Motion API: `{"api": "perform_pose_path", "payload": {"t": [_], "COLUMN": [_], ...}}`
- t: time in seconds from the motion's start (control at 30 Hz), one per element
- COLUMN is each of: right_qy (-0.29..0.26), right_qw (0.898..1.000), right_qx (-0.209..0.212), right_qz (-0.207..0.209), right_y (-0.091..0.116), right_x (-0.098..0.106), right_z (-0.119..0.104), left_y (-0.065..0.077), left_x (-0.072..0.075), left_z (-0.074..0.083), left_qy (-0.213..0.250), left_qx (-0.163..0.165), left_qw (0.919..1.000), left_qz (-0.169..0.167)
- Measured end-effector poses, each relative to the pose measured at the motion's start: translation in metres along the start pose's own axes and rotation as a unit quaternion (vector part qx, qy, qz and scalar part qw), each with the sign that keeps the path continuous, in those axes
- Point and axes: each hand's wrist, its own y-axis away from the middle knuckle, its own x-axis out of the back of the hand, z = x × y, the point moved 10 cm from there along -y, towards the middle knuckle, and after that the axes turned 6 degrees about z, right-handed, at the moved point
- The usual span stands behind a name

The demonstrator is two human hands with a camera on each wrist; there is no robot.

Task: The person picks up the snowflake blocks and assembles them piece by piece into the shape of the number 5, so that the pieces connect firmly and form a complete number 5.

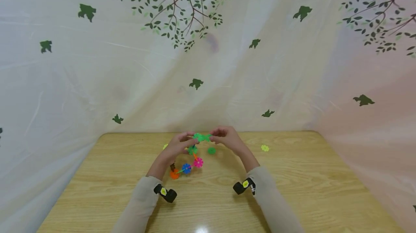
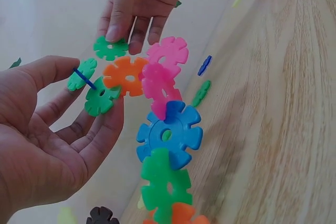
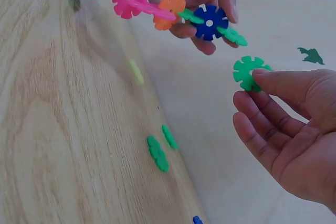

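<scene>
My left hand point(image 1: 177, 145) holds the end of a chain of notched plastic discs, with thumb and fingers on the green and navy discs point(image 3: 202, 31) there. From that end the chain hangs down past an orange disc point(image 2: 116, 73), pink discs point(image 2: 168, 98) and a blue disc point(image 2: 181, 148) to green and orange ones. My right hand point(image 1: 229, 140) pinches a single green disc point(image 3: 244, 72) between thumb and fingers. In the right wrist view a small gap shows between this disc and the chain's last green disc point(image 3: 234, 36).
On the wooden table point(image 1: 208, 204) lie loose discs: a green one point(image 1: 212, 150) below the hands, a yellow one point(image 1: 265, 148) at the right, and a blue one point(image 2: 205, 65) near the back edge. Behind the table hangs a pale curtain point(image 1: 227, 103) printed with leaves.
</scene>
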Motion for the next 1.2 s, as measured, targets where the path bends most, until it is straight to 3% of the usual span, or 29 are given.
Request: {"api": "perform_pose_path", "payload": {"t": [0.33,0.77,1.0,1.2], "right_qy": [0.01,0.026,0.035,0.043], "right_qw": [0.999,0.999,0.998,0.995], "right_qx": [0.034,0.029,0.038,0.072], "right_qz": [0.024,0.032,0.046,0.052], "right_y": [0.002,0.004,0.006,0.006], "right_x": [-0.004,-0.005,-0.006,-0.007], "right_z": [-0.018,-0.021,-0.023,-0.028], "left_y": [-0.001,-0.001,-0.003,-0.002], "left_x": [0.001,0.0,-0.002,-0.003], "left_z": [0.0,0.002,0.003,0.005], "left_qy": [0.017,0.032,0.037,0.043], "left_qx": [0.004,0.002,-0.009,-0.012], "left_qw": [0.9998,0.9987,0.9988,0.9986], "left_qz": [0.013,0.038,0.029,0.03]}}
